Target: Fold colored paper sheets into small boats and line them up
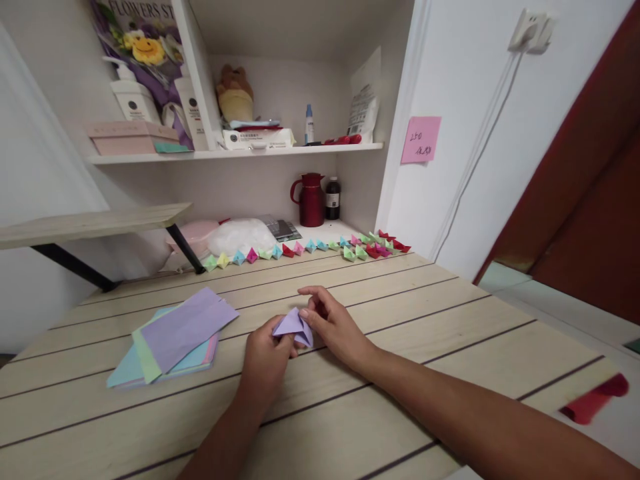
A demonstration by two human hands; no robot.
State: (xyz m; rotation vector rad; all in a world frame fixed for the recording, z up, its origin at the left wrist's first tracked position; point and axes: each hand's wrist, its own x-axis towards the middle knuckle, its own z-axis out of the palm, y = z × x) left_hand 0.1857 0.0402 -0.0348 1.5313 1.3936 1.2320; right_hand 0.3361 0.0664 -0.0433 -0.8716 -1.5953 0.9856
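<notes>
A partly folded lilac paper piece point(294, 327) is held just above the wooden table point(450, 333), between both hands. My left hand point(267, 360) grips its lower left side with curled fingers. My right hand point(333, 323) pinches its right edge, thumb on the fold. A stack of coloured paper sheets point(175, 337), lilac on top, lies to the left of my hands. A row of several small folded paper shapes point(310, 248) in many colours lines the far edge of the table.
Behind the row stand a red jug point(310, 199), a dark bottle point(333, 198) and a clear plastic bag point(240, 237). A shelf point(235, 153) above holds bottles and boxes. A pink sticky note point(421, 139) hangs on the wall; a red paper scrap point(595, 400) lies far right.
</notes>
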